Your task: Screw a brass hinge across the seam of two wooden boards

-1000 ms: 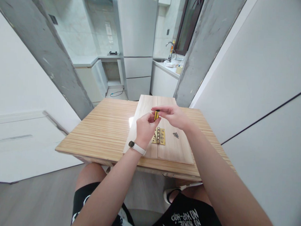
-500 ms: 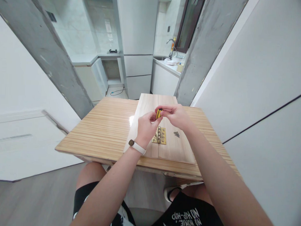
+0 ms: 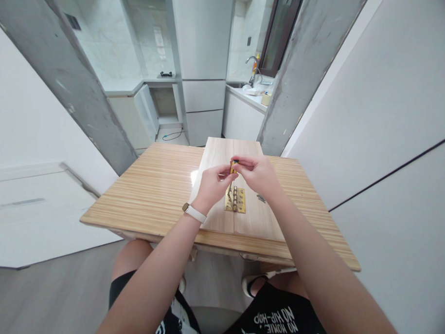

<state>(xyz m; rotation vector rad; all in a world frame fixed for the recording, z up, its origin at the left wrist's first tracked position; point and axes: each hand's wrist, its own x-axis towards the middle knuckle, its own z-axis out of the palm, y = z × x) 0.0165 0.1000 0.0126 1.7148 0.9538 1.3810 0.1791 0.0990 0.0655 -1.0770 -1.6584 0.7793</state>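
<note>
Both my hands are up over the middle of the board pair (image 3: 223,152), two pale planks lying side by side on the striped wooden table (image 3: 152,194), running from the near edge toward the far edge. My right hand (image 3: 257,174) has its fingertips pinched together on the top of a small yellow-and-black screwdriver (image 3: 233,166), gripping the handle from above. My left hand (image 3: 211,182) comes in from the other side with thumb and forefinger closed around the same handle, lower down, so both are pinching the one tool. The shaft drops almost straight down, tipped a bit, and its tip lands at the upper left part of the brass hinge (image 3: 235,200). Can't make out whether it's actually seated in a screw, way too small to tell.

The hinge lies flat across the seam where the two boards meet, roughly in the middle of the boards and closer to the near edge than the far one. Just to its right, partly hidden behind my right wrist, a few dark screws (image 3: 261,198) lie loose on the right-hand board. White band (image 3: 193,213) on my left wrist. Behind the table's far edge there's a white fridge (image 3: 204,49) and a counter with a tap (image 3: 252,70).
</note>
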